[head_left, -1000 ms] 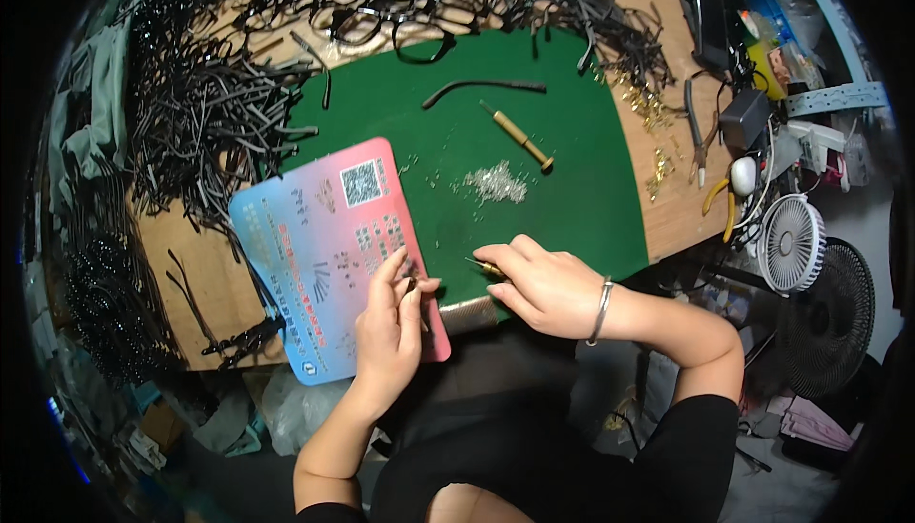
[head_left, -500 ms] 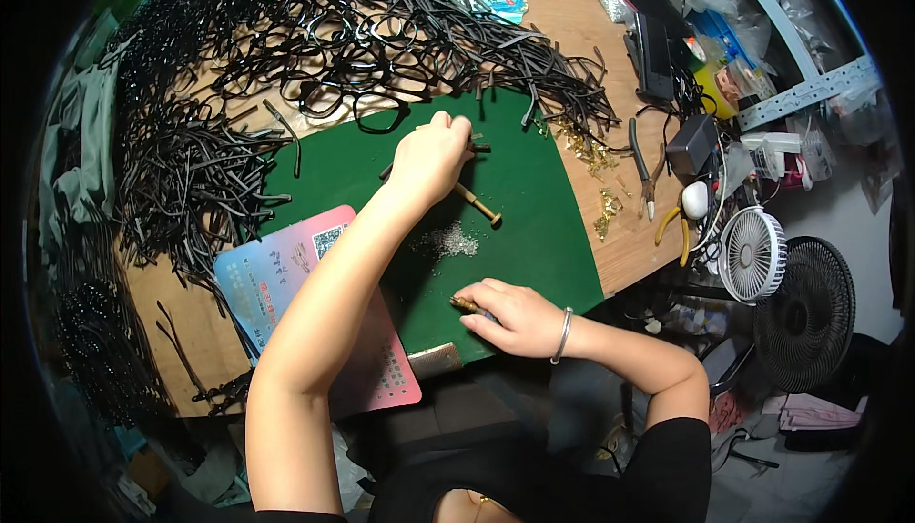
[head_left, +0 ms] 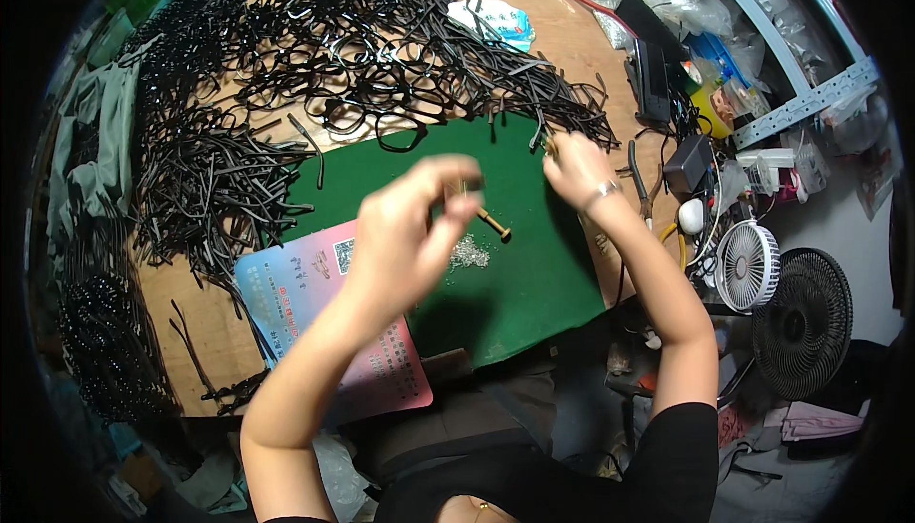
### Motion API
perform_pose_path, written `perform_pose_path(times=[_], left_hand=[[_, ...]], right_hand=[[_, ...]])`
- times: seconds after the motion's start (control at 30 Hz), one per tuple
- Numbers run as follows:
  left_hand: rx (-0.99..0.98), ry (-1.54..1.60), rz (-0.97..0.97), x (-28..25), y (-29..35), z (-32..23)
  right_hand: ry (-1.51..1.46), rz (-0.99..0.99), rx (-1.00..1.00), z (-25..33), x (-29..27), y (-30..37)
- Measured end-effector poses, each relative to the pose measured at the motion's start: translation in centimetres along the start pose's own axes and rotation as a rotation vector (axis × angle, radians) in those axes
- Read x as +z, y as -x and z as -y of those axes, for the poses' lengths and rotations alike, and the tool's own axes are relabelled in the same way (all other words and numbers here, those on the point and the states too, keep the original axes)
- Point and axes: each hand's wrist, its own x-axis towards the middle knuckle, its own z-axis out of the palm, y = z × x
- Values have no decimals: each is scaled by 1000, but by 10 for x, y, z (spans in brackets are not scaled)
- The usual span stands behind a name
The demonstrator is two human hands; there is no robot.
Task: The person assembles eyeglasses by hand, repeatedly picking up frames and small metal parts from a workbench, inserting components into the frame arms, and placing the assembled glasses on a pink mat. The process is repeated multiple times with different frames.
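1. The wooden table (head_left: 224, 332) bears plenty of apparently unjoined parts: black glasses frames (head_left: 381, 109) on the far side, loose temple arms (head_left: 229, 185) at left. No joined pair can be made out, so how much is done cannot be told.
2. On the green mat (head_left: 543, 285), the roomiest stretch lies near right; its right edge borders wood, its near edge the table's edge.
3. A pink-and-blue sheet (head_left: 407, 380) crowds its left side.
4. The left hand (head_left: 405, 228), blurred, is half curled above the mat; whether it holds anything cannot be told.
5. The right hand (head_left: 579, 170), fingers bent close together, is far right by brass-coloured bits (head_left: 550, 147); its grip is unclear.
6. A brass-coloured tool (head_left: 494, 224) lies mid-mat.
7. Nearer, tiny silver pieces (head_left: 470, 253) lie heaped, seemingly unused.
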Motion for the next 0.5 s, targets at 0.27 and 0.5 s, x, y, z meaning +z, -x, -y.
perform_pose_path(times=[0.27, 0.5], left_hand=[[-768, 626, 62, -18, 138, -17], [-855, 744, 108, -5, 143, -3]], right_hand=[[-505, 344, 273, -24, 21, -23], [-381, 108, 31, 3, -19, 20]])
